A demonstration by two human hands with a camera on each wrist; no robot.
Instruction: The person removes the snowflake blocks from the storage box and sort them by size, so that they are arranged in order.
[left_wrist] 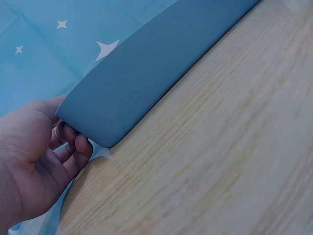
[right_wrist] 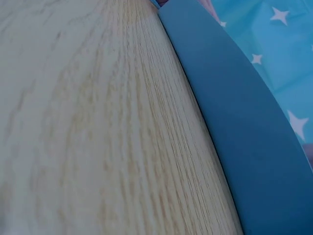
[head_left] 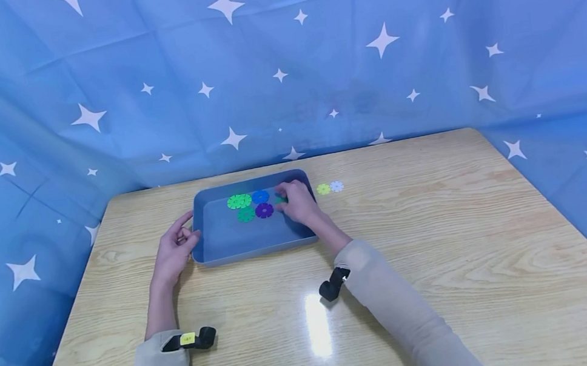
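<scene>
Plainly, notched discs (head_left: 260, 211) inside the tray (head_left: 229, 240).

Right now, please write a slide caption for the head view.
Left hand holding a blue tray, right hand among discs inside it, two more discs lying outside.

Wood-grain table (head_left: 497, 231), on it a blue tray (head_left: 224, 241), a yellow disc (head_left: 323, 189) and a whitish disc (head_left: 336, 186).

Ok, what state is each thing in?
Tray: upright on table
Bright green discs: overlapping in tray
Near green disc: flat in tray
Blue disc: flat in tray
Purple disc: flat in tray
Yellow disc: flat on table
White disc: flat on table
Left hand: grips tray's end
Right hand: at another green disc, grip unclear
Curtain: hanging, creased
</scene>
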